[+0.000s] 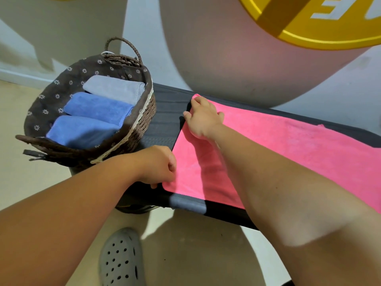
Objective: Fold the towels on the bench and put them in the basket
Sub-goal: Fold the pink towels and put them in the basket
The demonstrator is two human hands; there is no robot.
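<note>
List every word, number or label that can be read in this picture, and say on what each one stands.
"E": white, upside down, on the yellow round sign; the next letter is cut off.
White tag on the basket: too small to read.

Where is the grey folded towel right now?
Head view, upper left: the grey towel lies at the far end of the basket, beside a folded blue towel, left of the pink towel.

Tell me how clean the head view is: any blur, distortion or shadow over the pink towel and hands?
Head view: wide-angle distortion bows the bench and stretches both forearms; the pink towel is evenly lit, with the right arm's shadow beside the forearm; the right hand looks slightly soft, the left hand sharp.
</note>
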